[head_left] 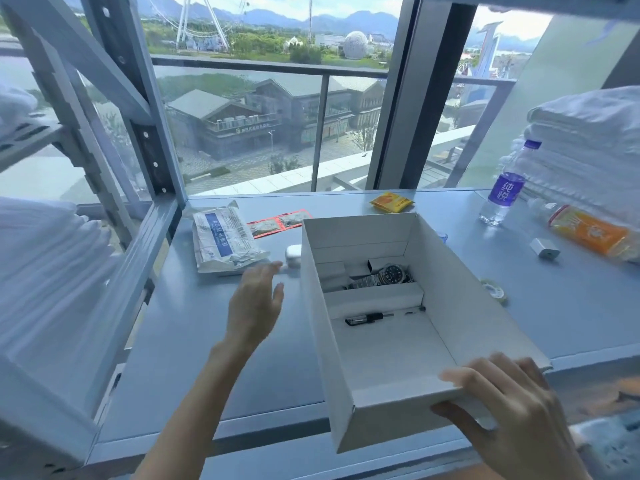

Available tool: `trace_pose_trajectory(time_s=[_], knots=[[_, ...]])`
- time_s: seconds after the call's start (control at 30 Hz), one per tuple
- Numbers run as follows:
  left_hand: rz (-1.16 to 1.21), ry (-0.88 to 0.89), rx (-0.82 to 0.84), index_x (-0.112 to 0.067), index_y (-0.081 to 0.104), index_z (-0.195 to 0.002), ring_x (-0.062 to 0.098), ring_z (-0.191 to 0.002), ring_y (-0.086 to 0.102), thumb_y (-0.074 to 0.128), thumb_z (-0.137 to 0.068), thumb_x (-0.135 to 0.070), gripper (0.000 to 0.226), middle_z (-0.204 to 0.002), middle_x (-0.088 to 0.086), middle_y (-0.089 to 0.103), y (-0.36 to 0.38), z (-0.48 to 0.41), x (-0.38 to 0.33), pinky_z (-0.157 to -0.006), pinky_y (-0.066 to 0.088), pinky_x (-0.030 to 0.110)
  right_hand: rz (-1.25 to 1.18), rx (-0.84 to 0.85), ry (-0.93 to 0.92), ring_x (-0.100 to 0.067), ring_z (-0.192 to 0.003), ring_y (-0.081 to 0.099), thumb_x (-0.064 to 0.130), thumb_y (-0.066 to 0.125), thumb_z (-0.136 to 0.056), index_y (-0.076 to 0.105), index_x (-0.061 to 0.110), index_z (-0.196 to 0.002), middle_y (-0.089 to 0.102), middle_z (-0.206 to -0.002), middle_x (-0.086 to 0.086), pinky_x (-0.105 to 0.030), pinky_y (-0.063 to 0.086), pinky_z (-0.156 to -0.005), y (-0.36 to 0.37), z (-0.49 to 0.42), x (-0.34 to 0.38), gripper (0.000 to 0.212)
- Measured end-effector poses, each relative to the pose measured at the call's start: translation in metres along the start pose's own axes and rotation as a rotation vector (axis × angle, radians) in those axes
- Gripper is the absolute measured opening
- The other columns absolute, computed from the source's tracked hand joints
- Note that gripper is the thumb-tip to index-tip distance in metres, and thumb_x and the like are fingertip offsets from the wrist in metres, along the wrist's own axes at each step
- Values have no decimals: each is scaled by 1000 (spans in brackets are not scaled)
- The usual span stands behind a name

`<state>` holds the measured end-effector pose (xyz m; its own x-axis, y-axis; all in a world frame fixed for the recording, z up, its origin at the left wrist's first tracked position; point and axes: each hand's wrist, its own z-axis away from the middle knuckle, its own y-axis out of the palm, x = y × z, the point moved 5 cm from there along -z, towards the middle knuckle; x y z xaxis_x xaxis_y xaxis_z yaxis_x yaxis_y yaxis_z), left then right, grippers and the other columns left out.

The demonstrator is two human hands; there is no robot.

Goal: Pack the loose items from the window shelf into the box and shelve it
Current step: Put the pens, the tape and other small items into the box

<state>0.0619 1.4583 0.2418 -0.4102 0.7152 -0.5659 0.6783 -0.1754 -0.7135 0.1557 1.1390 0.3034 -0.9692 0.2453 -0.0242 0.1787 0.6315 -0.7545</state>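
Wristwatch (394, 273) and pen (367, 319) lie in the box (467, 299); mask packet (221, 242), earbud case (293, 253), sachets (277, 223) remain unpacked. Left grip (254, 306) spread, empty; right grip (509, 407) clasps the box's rim.

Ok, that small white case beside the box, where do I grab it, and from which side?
Pinch the white case across its near and far sides, coming down from above with the left hand. The box wall stands close on its right and the mask pack lies close on its left, so there is probably little room there; its rounded top is clear.
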Motion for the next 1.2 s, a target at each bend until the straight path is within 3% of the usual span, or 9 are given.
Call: trace_pose_trajectory(time_s=[0.17,0.33,0.47,0.67,0.8,0.87,0.97,1.07,1.2], knots=[[-499,36,151,-8,63,-114,34,-105,49,55,-83,-2,33,-106,13,59,32,-49,54,-82,46,41,-25,46,36,-10,-70,48,49,58,-83,54,29,-87,61,-69,10,-28,34,-65,-1,-3,3,20],[-613,85,183,-4,65,-91,35,-92,51,68,-76,-4,14,-94,15,56,42,-68,63,-65,49,42,-45,75,71,-8,-71,49,48,61,-80,53,30,-87,61,-71,11,-27,33,-65,-4,-5,6,20],[-601,205,184,-2,61,-70,35,-64,55,85,-49,3,32,-66,16,57,41,-66,61,-45,48,35,-76,160,59,-7,-72,49,50,59,-82,56,30,-88,61,-74,14,-26,36,-67,-5,-9,5,21],[-98,194,-86,-5,55,-96,35,-72,56,62,-87,-7,12,-79,13,60,-30,-45,8,-55,42,35,-406,234,63,0,-76,59,54,64,-78,67,25,-91,61,-79,17,-22,49,-66,-25,-34,-5,32],[323,306,-230,-22,56,-99,12,-71,60,58,-89,-27,12,-81,-10,65,-95,-31,-65,-59,46,20,-341,128,54,2,-69,59,37,60,-85,71,17,-84,64,-76,13,-21,52,-63,-34,-76,-12,23],[607,323,-207,-30,52,-89,7,-78,64,57,-86,-29,6,-86,-10,67,-114,-19,-96,-67,49,15,-330,70,48,1,-66,58,30,60,-84,72,15,-85,65,-78,13,-19,51,-63,-35,-97,-12,20],[880,329,-58,-18,51,-87,13,-85,68,61,-83,-15,11,-88,5,68,-108,-6,-128,-75,52,22,-381,43,20,1,-67,56,27,64,-82,72,10,-93,66,-83,10,-11,50,-66,-32,-123,-6,22],[1037,260,91,-8,52,-90,17,-84,69,64,-80,-7,15,-91,7,71,-86,4,-143,-75,54,23,-395,135,-3,2,-66,57,25,71,-76,69,8,-101,63,-91,10,-5,48,-70,-19,-141,0,30],[1075,183,167,-8,57,-90,18,-81,69,61,-78,-6,13,-94,4,72,-67,12,-148,-73,55,23,-405,307,6,-4,-66,63,19,74,-75,70,10,-91,69,-84,3,-13,53,-66,4,-146,-3,19]])
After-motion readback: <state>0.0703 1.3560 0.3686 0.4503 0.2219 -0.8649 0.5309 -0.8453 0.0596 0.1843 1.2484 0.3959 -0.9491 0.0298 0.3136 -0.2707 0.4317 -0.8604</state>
